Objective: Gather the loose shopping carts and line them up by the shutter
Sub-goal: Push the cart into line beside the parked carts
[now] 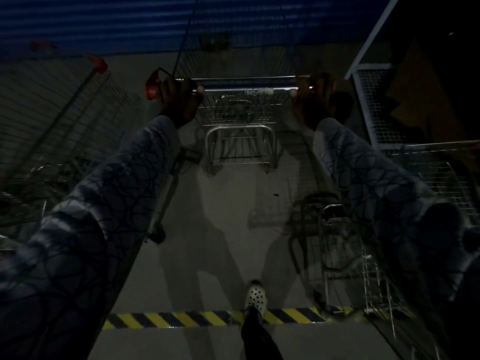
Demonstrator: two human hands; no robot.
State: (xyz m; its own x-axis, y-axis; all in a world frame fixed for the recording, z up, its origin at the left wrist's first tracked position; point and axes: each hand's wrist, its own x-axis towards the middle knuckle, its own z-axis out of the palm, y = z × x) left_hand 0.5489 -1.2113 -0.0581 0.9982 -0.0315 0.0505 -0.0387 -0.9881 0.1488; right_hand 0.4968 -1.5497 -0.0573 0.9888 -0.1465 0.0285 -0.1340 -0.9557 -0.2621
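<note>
In dim light I hold a wire shopping cart [241,113] straight ahead by its metal handle bar [246,88]. My left hand [179,100] grips the bar's left end beside a red end cap. My right hand [314,100] grips the right end. The cart's basket points at the blue ribbed shutter [155,22] across the top of the view. A second cart [59,120] with red corner caps stands to the left, near the shutter. A third cart [428,183] stands at the right, partly hidden by my right sleeve.
A yellow-and-black hazard stripe [194,319] runs across the grey floor near my foot [255,297]. A white metal frame with mesh panels [374,105] rises at the right. A cart wheel [158,236] sits low left of centre. Bare floor lies between the carts.
</note>
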